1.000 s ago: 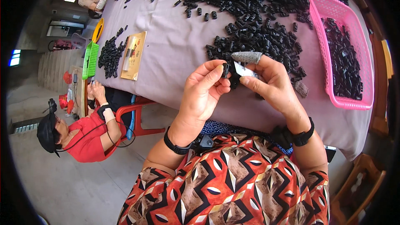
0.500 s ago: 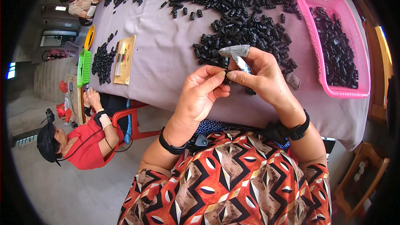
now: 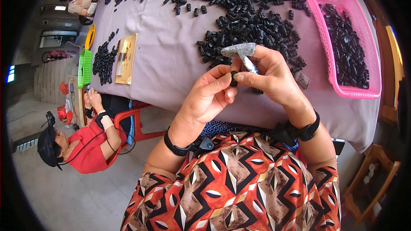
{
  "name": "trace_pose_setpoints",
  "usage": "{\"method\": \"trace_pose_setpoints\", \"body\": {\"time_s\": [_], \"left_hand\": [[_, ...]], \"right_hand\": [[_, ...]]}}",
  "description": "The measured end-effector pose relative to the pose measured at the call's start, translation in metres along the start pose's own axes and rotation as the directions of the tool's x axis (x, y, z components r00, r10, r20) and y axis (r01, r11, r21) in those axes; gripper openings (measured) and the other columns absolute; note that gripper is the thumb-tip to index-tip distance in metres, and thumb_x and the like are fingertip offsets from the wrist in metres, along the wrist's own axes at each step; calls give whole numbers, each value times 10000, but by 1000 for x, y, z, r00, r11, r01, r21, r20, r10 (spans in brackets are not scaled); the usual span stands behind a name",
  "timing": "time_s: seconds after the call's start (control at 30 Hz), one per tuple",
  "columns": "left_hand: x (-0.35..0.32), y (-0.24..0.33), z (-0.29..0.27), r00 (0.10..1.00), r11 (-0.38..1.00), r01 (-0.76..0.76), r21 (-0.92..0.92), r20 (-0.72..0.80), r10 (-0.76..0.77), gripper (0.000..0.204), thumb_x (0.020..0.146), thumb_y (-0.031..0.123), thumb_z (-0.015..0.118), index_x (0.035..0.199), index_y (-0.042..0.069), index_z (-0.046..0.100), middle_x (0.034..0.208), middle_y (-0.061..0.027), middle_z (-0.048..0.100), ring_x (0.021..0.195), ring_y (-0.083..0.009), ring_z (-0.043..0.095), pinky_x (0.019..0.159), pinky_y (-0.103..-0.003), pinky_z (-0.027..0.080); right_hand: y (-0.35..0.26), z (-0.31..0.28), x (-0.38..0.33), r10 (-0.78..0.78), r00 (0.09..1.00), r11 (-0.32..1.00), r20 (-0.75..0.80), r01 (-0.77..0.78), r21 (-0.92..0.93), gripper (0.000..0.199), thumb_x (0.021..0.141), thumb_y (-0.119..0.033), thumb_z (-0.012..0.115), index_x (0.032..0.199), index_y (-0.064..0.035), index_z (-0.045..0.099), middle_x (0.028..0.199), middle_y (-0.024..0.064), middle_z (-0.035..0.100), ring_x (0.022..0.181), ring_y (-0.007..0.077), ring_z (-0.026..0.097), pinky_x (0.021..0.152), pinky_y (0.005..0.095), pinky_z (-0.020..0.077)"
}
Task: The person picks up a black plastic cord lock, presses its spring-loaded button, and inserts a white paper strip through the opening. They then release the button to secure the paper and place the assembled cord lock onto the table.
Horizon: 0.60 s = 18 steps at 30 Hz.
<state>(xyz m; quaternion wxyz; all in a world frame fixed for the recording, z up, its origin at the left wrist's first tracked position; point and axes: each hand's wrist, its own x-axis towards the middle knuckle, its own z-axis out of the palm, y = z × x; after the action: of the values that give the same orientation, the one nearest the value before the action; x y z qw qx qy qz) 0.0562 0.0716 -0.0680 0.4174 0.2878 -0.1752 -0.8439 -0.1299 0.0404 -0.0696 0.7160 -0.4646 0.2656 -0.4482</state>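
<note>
Since a second ago we've lifted both hands toward 12 o'clock, left hand [image 3: 209,96] and right hand [image 3: 267,75] pinching one small black piece [image 3: 233,78] between fingertips, probably light, stiff, easiest held by its sides.

1 head-worn fisheye view, looking steeply down, close over the table [image 3: 171,60] edge, rim bending outward
</note>
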Motion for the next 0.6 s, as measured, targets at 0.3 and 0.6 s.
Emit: {"method": "trace_pose_setpoints", "body": {"time_s": [0.3,0.6], "left_hand": [[-1,4,3,999,999,0,51,-54,3,211,865,56,620,1072,52,580,914,-66,616,708,-117,601,616,-220,527],[1,0,1,999,1000,-18,3,-47,19,225,868,42,607,1090,44,572,938,-83,610,728,-122,612,631,-215,545]], "right_hand": [[-1,-2,-1,-11,1000,998,7,11,-67,192,803,13,651,986,-3,594,850,-15,603,760,44,556,657,185,459],[-2,0,1,-43,999,999,-24,42,-16,212,799,30,645,1001,2,587,860,-2,611,765,50,567,649,189,467]]}}
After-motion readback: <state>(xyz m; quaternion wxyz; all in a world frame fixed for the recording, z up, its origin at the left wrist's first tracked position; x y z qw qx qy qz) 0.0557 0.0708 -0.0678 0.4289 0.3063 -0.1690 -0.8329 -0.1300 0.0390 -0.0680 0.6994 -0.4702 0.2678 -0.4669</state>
